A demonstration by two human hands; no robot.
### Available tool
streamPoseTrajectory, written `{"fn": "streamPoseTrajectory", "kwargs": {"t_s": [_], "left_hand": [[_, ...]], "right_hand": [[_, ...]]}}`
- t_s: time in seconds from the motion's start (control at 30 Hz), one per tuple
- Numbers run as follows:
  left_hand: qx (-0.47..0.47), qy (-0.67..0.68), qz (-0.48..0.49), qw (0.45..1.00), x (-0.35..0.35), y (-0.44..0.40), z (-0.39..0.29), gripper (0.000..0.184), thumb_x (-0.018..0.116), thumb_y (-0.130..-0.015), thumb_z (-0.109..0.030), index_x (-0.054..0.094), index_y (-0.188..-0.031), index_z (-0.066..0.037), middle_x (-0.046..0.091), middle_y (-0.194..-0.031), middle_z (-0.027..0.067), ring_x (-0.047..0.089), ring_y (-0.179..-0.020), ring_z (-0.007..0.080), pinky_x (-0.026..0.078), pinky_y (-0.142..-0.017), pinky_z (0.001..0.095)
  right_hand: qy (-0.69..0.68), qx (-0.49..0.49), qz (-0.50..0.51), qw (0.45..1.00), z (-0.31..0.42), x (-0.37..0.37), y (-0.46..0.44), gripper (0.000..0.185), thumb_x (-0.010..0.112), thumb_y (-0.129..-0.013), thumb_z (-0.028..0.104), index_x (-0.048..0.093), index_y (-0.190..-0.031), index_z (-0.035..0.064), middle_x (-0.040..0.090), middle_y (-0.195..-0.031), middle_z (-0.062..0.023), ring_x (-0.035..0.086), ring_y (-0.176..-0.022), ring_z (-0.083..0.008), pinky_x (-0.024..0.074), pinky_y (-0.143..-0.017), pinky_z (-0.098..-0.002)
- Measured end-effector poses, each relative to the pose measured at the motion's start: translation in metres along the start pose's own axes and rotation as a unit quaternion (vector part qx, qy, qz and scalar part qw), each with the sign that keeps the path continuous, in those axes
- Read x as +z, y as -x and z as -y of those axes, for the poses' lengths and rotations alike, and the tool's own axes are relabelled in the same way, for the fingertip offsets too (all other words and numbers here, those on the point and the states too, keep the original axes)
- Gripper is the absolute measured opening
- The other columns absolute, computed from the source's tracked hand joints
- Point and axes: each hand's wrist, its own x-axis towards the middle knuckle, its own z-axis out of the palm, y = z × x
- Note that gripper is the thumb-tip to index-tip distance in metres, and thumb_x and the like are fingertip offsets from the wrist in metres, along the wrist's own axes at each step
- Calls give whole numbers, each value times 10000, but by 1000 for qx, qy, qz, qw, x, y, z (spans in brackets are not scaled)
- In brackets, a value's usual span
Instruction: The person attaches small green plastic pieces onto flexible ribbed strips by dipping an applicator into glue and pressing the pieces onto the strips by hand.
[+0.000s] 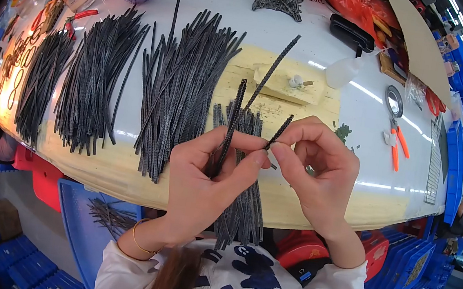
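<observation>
My left hand (199,166) is closed around a thin black braided strip (237,107) that stands up out of the fist. Its thumb and forefinger meet at the end of a short braided piece (281,129). My right hand (322,165) pinches that same piece from the other side, fingers curled. Behind the hands, a longer braided strip (273,68) slants up to the right; whether it joins the held one is hidden. Under my wrists, a bundle of black strips (243,213) lies across the table's front edge.
Piles of black strips (187,80) (98,68) (43,84) lie to the left. A yellowish block (286,87) with a small white fitting stands ahead. Orange-handled scissors (398,146), a roll of tape (394,101) and a white bottle (343,71) are to the right. A blue bin (76,212) sits below.
</observation>
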Motion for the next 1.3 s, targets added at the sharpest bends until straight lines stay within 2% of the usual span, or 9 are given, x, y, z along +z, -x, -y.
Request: {"fn": "streamPoseTrajectory", "kwargs": {"t_s": [0.17,0.37,0.5,0.67,0.87,1.0,1.2,1.3], "left_hand": [[9,0,-11,1000,2,0,1,70,652,-769,-20,663,-839,-23,447,-540,-83,280,-487,0,200,-457,145],[11,-11,-6,1000,0,0,2,77,652,-765,-21,663,-842,-28,453,-540,-82,267,-483,1,197,-455,144],[30,-45,-16,998,-1,1,2,76,649,-752,-12,659,-823,-38,439,-537,-91,256,-478,2,189,-451,145],[55,-62,-51,995,7,4,-2,73,642,-740,0,652,-795,-48,452,-543,-93,252,-476,4,193,-446,146],[75,-54,-28,995,1,4,3,78,639,-732,5,647,-794,-43,485,-557,-85,258,-473,4,206,-445,145],[50,-10,-33,998,3,4,-3,68,643,-737,-3,645,-796,-36,490,-559,-79,269,-473,3,214,-444,146],[11,29,-12,999,4,3,-6,68,651,-738,-14,647,-804,-28,467,-546,-78,277,-474,1,209,-442,150],[-13,-29,40,999,-5,1,-14,82,659,-738,-23,654,-820,-24,458,-541,-76,285,-476,1,209,-443,151]], "right_hand": [[50,-44,-12,998,-3,0,-1,114,634,-752,-39,609,-827,43,565,-746,33,332,-488,-7,262,-446,-145],[56,-49,-12,997,-1,0,-2,111,638,-748,-37,606,-817,44,548,-703,40,327,-482,-9,262,-447,-145],[9,44,28,999,3,-4,-2,114,644,-743,-34,604,-818,42,518,-640,45,320,-481,-10,264,-447,-145],[-57,89,1,994,2,0,1,101,648,-756,-16,606,-829,38,483,-583,51,317,-482,-10,256,-447,-145],[28,0,-9,1000,3,2,5,78,644,-778,4,607,-842,28,468,-568,52,319,-484,-8,250,-449,-142],[-91,88,16,992,5,-4,2,83,640,-784,4,608,-860,12,483,-582,49,327,-488,-6,250,-450,-142],[-105,72,51,991,3,-12,4,78,633,-773,-15,615,-847,1,520,-618,38,348,-502,-4,263,-456,-141],[-117,164,108,974,15,-20,-3,123,650,-745,-49,605,-851,-4,574,-717,-9,447,-580,-32,337,-516,-126]]}}
